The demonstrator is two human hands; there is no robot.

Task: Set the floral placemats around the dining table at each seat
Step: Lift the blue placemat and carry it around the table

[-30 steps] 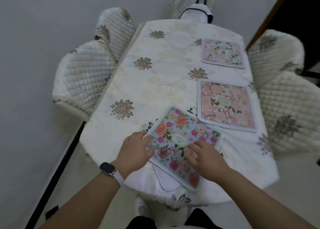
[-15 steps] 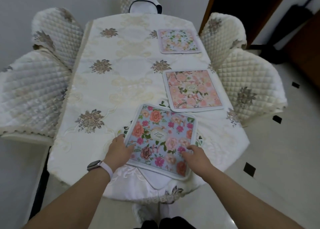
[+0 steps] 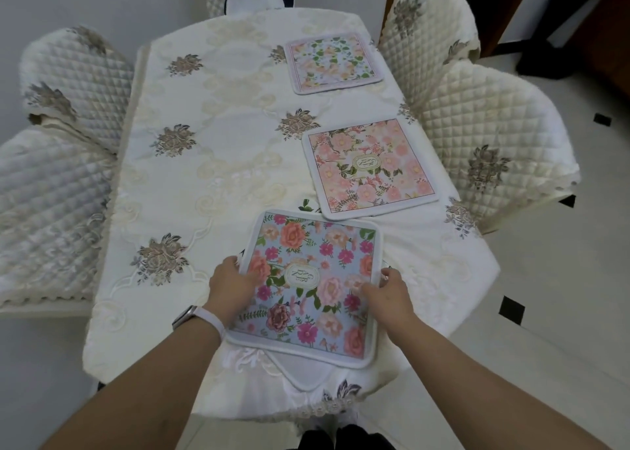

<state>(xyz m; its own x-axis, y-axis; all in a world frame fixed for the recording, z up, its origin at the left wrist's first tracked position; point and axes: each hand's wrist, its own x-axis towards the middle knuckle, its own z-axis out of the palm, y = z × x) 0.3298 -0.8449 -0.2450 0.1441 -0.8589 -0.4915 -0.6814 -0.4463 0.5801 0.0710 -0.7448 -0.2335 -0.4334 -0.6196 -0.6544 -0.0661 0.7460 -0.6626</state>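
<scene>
Hands (image 3: 229, 287) (image 3: 388, 294) grip blue placemat (image 3: 306, 241), covering its side edges.

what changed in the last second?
The right hand slid from the middle of the blue mat to its right edge. The left hand stayed at the left edge. Any mat shift is slight; the camera swung too. The pink mat and far mat unchanged.
</scene>
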